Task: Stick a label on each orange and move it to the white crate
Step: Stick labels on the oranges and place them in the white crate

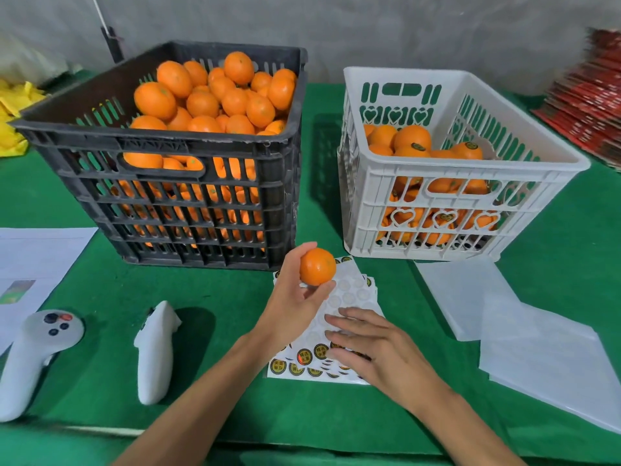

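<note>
From the head camera, the left hand (295,297) grips a round orange fruit (317,266) between thumb and fingertips, raised above the white sheet of round yellow-and-black labels (349,294) on the green table cloth (100,297). The right hand (373,348) lies flat with fingers straight, pressing on the sheet's near part. The black slatted plastic crate (188,196), heaped with oranges, stands behind on the left; the white slatted plastic crate (447,210), holding labelled oranges, stands on the right. Two white handheld controllers (37,354) lie near the left edge.
</note>
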Demonstrator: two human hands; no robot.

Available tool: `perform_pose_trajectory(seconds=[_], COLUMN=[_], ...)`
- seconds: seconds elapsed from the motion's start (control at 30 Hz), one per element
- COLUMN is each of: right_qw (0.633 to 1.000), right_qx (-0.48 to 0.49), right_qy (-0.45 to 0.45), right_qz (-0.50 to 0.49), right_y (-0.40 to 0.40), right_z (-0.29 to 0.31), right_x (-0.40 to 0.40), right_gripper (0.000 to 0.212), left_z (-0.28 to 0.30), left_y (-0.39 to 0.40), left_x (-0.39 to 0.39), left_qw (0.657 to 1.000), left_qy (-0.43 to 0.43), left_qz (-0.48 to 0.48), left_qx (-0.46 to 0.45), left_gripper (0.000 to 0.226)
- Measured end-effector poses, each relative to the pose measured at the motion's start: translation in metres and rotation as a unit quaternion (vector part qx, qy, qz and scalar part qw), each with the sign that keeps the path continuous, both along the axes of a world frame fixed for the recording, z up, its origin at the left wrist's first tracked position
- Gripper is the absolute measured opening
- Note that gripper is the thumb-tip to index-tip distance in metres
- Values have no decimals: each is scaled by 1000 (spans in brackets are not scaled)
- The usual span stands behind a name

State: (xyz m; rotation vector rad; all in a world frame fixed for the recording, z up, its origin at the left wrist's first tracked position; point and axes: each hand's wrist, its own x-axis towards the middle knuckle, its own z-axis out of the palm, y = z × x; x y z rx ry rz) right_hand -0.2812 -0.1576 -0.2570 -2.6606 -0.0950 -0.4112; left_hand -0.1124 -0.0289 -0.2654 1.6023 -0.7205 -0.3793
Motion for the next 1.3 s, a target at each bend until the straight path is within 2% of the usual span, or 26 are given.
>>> perform_pose_trajectory(seconds=[0.17,0.37,0.47,0.57,0.83,1.03,1.1,1.23,1.3], right_qw=[998,997,996,999,998,998,998,998,996], right_qx=[-51,-61,-73,-51,-46,41,66,35,30], right_qy=[-18,-49,-44,-10,-27,-41,-19,46,70], right_qz=[13,-2,7,13,33,20,12,-34,-45], right_y=[0,2,3,1,-4,-6,-7,-9,-11], right_z=[0,-2,0,2,-2,-6,-6,-8,-6], right_x=[-1,-1,-2,-3,1,6,6,5,7], right_gripper=[36,25,34,48,31,28,34,75,82], left_z=[-2,-6,-7,-8,-2,-4,-6,-3,-2], left_y=[0,-2,-2,-2,0,4,5,3,2], left_x=[0,2,3,4,3,-9,-12,-10,-6], left_qw=[1000,1000,1000,999,1000,999,998,996,998], left_qy=[-8,8,6,4,10,-16,-34,-48,-29], left_qz=[4,11,13,15,8,-12,-26,-36,-23], left_qx=[8,16,25,28,1,28,54,60,47], left_gripper=[66,67,67,68,67,66,68,67,66])
